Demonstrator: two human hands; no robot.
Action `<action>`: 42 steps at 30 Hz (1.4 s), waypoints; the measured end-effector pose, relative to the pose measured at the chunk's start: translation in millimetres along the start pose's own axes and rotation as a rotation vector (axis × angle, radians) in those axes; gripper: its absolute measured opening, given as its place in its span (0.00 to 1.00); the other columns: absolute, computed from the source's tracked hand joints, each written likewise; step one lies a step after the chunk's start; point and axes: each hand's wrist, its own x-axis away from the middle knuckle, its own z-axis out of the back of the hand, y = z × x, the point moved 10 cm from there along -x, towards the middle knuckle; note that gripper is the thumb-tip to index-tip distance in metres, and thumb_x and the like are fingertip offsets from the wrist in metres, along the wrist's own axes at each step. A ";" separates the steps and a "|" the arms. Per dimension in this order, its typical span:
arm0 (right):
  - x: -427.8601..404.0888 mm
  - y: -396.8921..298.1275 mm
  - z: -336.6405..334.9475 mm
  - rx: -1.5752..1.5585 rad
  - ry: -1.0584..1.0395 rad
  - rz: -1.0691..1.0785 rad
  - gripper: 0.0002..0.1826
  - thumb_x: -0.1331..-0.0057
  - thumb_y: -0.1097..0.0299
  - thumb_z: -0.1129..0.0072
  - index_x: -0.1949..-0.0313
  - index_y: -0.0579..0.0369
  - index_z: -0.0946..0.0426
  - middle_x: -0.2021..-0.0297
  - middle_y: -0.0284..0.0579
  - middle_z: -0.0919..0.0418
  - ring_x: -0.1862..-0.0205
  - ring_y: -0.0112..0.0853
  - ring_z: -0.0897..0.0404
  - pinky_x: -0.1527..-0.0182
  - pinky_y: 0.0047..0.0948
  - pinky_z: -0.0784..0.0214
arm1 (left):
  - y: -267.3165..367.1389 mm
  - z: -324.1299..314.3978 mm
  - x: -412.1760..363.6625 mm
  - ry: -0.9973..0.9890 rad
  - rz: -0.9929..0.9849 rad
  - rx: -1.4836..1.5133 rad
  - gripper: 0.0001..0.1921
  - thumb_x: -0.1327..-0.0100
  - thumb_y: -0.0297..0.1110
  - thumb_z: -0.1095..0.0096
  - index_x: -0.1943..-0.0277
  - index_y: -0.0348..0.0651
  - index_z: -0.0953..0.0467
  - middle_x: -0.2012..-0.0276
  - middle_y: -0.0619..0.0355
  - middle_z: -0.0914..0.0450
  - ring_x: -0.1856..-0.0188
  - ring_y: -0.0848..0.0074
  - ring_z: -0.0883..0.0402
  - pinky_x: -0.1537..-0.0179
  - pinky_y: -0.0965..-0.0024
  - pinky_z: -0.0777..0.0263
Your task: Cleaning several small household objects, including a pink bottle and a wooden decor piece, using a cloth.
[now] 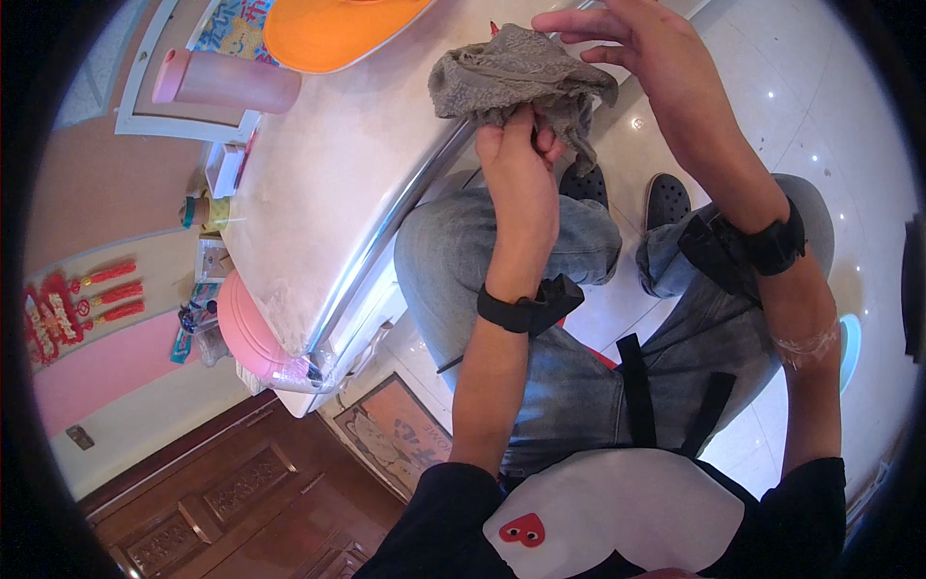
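My left hand [522, 163] grips the underside of a crumpled grey cloth [517, 76], which it holds up at the edge of a pale countertop [347, 145]. A fold of the cloth hangs down beside the fingers. A small red tip [494, 29] shows just behind the cloth; what it belongs to is hidden. My right hand [636, 43] is raised at the cloth's upper right, fingers spread, with nothing seen in it. Whether its fingertips touch the cloth, I cannot tell.
An orange tray or mat [340, 32] and a pink bottle [228, 81] lie at the counter's far side. A round pink container [253, 326] stands at its lower left end. Below are my knees, dark clogs [667, 201] on a tiled floor, and a doormat [398, 434] near a brown door [253, 499].
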 end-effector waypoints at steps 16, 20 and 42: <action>65.9 -37.4 -70.4 0.877 -0.153 0.717 0.32 0.25 0.54 0.45 0.29 0.60 0.33 0.44 0.58 0.19 0.44 0.54 0.22 0.38 0.45 0.32 | 11.0 -7.6 3.7 -0.119 -0.038 0.036 0.21 0.17 0.44 0.57 0.32 0.41 0.34 0.39 0.56 0.24 0.39 0.71 0.22 0.37 0.64 0.25; 69.3 -39.0 -95.4 0.899 -0.471 0.538 0.39 0.22 0.54 0.52 0.26 0.74 0.49 0.33 0.71 0.31 0.31 0.54 0.31 0.28 0.46 0.42 | 29.6 -2.6 6.4 -0.092 -0.061 0.034 0.22 0.16 0.45 0.60 0.29 0.42 0.36 0.37 0.55 0.25 0.37 0.71 0.22 0.37 0.63 0.25; 57.0 0.4 -67.1 -0.165 -0.247 -0.357 0.35 0.16 0.48 0.74 0.22 0.64 0.56 0.30 0.63 0.32 0.28 0.42 0.32 0.30 0.36 0.36 | 77.5 31.2 -2.0 0.092 -0.212 0.183 0.20 0.18 0.45 0.58 0.40 0.40 0.26 0.45 0.57 0.20 0.44 0.70 0.21 0.41 0.63 0.26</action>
